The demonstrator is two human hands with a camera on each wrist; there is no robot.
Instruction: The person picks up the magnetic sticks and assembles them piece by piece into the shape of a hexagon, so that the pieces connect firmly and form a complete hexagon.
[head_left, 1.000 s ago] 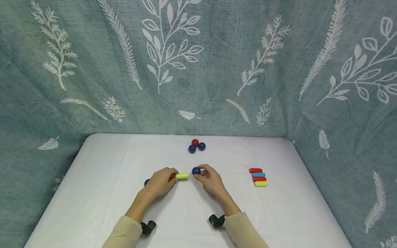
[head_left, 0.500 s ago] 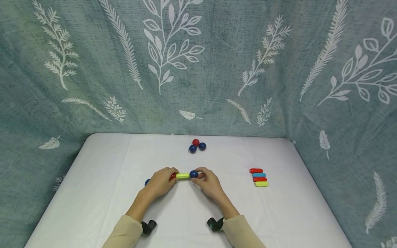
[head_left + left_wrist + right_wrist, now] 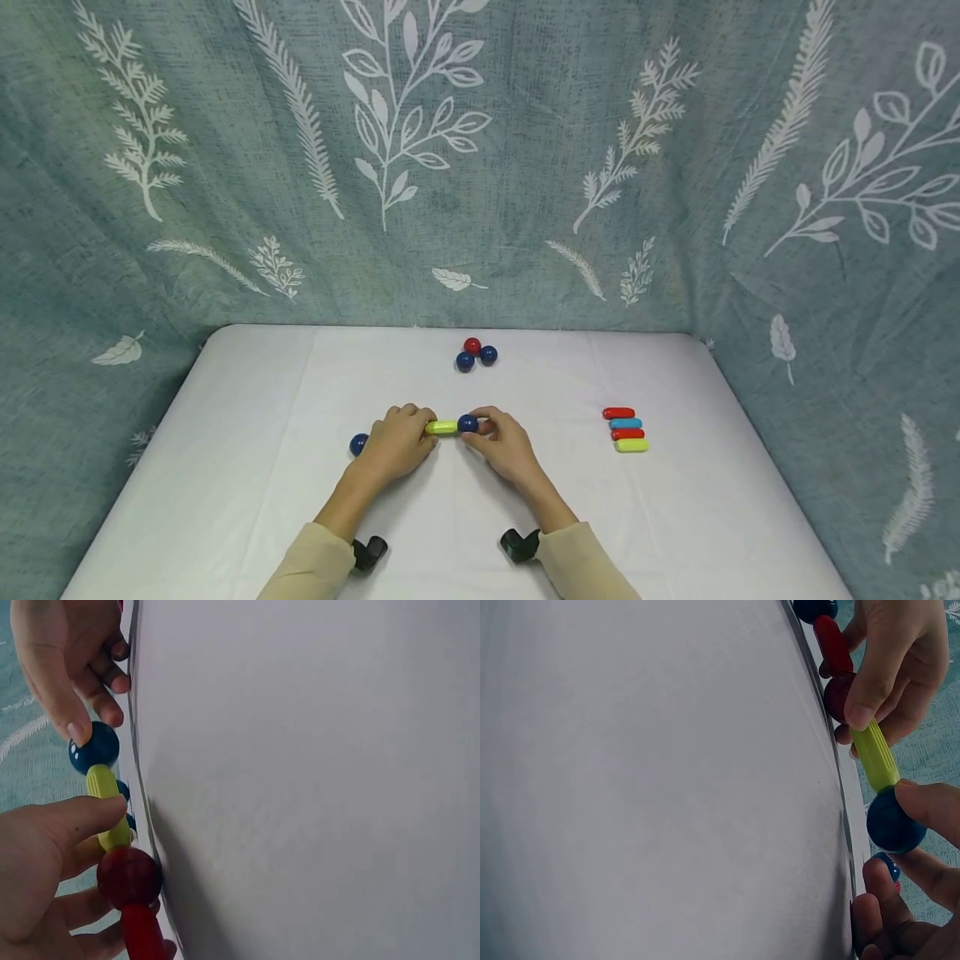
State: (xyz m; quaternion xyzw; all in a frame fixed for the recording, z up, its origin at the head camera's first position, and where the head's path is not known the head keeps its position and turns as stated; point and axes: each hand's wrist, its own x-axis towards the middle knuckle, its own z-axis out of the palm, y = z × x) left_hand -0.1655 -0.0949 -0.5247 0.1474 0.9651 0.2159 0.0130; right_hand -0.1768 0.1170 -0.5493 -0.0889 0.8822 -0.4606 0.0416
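Note:
A chain of toy pieces runs between the hands: a blue ball (image 3: 358, 444), a red rod (image 3: 832, 645), a red ball (image 3: 129, 877), a yellow rod (image 3: 442, 427) and another blue ball (image 3: 467, 424). My left hand (image 3: 397, 440) pinches the yellow rod near the red ball, its thumb lying along the rod in the left wrist view. From above, this hand hides the red pieces. My right hand (image 3: 506, 446) pinches the blue ball at the chain's right end between thumb and finger. That ball meets the tip of the yellow rod in both wrist views.
Toward the back of the white table (image 3: 262, 375), a red ball (image 3: 472, 345) and two blue balls (image 3: 488, 355) sit together. Several coloured rods (image 3: 627, 434) lie side by side on the right. A patterned green curtain (image 3: 525, 167) hangs behind.
The right hand has brought its blue ball left and down to the yellow rod's end. My left hand has slid right along the chain, covering the red ball and uncovering more of the left blue ball.

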